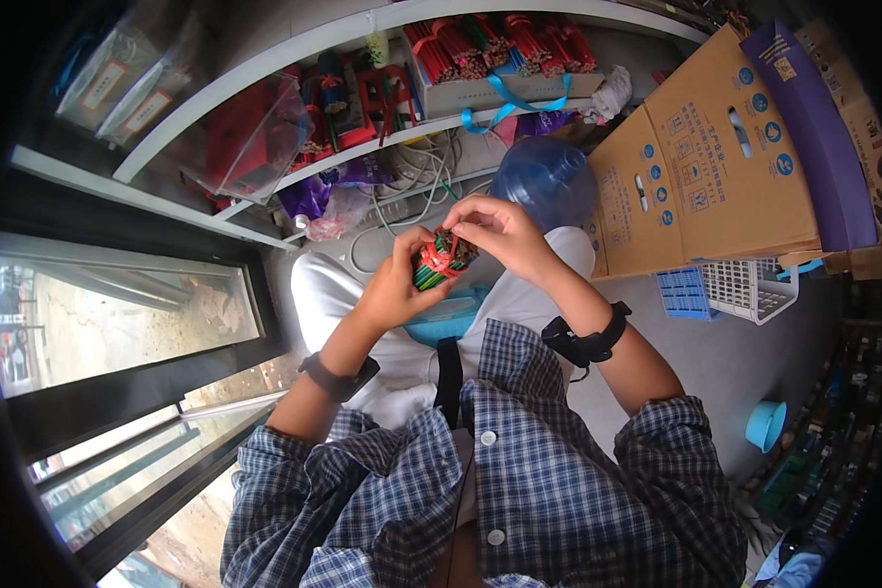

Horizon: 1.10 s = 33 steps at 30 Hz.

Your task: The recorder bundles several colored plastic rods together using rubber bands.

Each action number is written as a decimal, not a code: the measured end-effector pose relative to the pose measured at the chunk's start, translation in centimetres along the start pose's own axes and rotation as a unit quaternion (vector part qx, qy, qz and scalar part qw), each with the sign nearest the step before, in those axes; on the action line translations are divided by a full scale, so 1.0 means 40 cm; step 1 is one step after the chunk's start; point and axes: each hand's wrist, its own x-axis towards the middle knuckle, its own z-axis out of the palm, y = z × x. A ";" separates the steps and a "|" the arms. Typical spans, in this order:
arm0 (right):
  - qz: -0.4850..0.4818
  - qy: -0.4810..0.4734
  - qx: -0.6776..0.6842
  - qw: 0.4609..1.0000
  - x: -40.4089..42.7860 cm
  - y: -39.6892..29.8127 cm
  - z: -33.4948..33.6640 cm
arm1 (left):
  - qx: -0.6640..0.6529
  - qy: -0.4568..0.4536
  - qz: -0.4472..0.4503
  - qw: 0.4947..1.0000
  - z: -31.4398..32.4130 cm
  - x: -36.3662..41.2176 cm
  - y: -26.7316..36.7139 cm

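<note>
A bundle of thin green sticks point(430, 276) with brown ends is wrapped by a red plastic tie point(438, 256). My left hand point(397, 290) grips this bundle, its thumb below and its fingers along the upper side. At the bundle's brown end, my right hand point(503, 235) pinches a strand of the red tie between thumb and fingertips. Both hands are above my lap, between my knees. Part of the bundle is hidden by the left hand. Under the hands, a light-blue plastic object point(448, 316) shows between my legs.
Ahead, a metal shelf point(353, 151) holds bundles of red sticks point(474, 55) and a blue ribbon point(511, 95). A large blue water bottle point(544, 184) stands before my right knee. Cardboard boxes point(694, 158) rise at right, above plastic baskets point(750, 287). A glass door point(132, 309) is at left.
</note>
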 end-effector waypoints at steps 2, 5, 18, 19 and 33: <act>0.003 -0.006 0.005 1.000 -0.002 -0.005 -0.002 | -0.008 -0.001 0.008 1.000 0.002 -0.001 0.005; 0.015 -0.038 0.022 0.999 -0.006 -0.023 -0.014 | -0.032 -0.010 -0.012 0.999 -0.002 -0.004 0.023; 0.040 -0.092 -0.020 0.995 -0.009 -0.050 -0.034 | -0.089 -0.065 -0.014 0.994 -0.009 -0.013 0.027; 0.036 -0.090 -0.016 0.995 -0.009 -0.048 -0.033 | -0.086 -0.066 -0.012 0.994 -0.008 -0.014 0.027; 0.098 -0.170 0.111 0.974 0.004 -0.045 -0.036 | -0.142 -0.020 -0.001 0.990 0.019 -0.003 0.072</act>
